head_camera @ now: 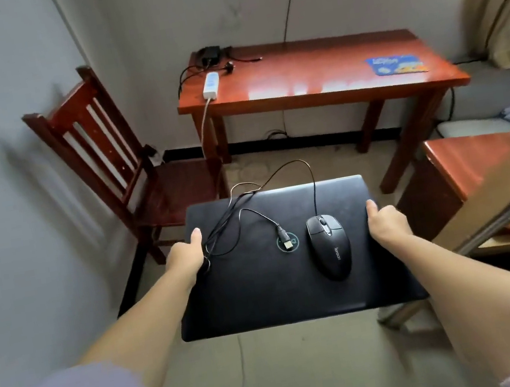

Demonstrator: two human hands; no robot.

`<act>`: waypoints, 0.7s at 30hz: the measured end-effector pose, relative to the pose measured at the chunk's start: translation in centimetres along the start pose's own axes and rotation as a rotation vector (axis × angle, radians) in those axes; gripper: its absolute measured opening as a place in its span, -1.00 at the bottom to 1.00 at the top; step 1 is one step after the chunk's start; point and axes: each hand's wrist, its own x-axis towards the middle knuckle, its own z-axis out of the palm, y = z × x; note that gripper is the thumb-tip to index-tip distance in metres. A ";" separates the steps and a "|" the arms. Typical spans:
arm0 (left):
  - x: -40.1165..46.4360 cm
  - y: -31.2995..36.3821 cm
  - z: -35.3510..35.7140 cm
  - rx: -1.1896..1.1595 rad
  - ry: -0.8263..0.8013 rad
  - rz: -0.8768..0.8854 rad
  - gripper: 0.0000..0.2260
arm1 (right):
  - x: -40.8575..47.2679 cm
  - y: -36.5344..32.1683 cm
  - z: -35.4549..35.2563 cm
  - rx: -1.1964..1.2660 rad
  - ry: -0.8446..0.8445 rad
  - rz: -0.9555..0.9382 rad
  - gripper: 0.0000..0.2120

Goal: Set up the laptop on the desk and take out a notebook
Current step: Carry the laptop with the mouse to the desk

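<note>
I carry a closed black laptop point(261, 280) flat in front of me, above the floor. My left hand point(186, 255) grips its left edge and my right hand point(386, 222) grips its right edge, thumbs on top. A black wired mouse point(330, 246) lies on the lid at the right, and its cable point(244, 215) loops over the lid's far left, ending in a USB plug point(285, 239) near the lid's logo. The red-brown wooden desk point(304, 73) stands ahead against the wall under the window. No notebook is in view.
On the desk lie a white power strip point(211, 85) and a black adapter point(210, 55) at the far left, and a blue mouse pad point(396, 65) at the right. A wooden chair point(127, 167) stands left of the desk. A second red-brown surface point(470, 157) is at the right.
</note>
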 end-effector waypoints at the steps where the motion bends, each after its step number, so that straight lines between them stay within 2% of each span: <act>1: 0.6 1.9 1.0 0.020 -0.001 0.022 -0.39 | 1.4 0.1 -0.6 0.008 0.009 0.018 -0.36; 8: 6.7 12.1 6.9 0.131 -0.005 0.118 -0.38 | 11.0 -1.1 -1.9 0.036 0.049 0.099 -0.37; 21: 21.9 33.9 17.1 0.235 -0.119 0.178 -0.40 | 32.4 -9.7 -2.6 0.069 0.083 0.233 -0.38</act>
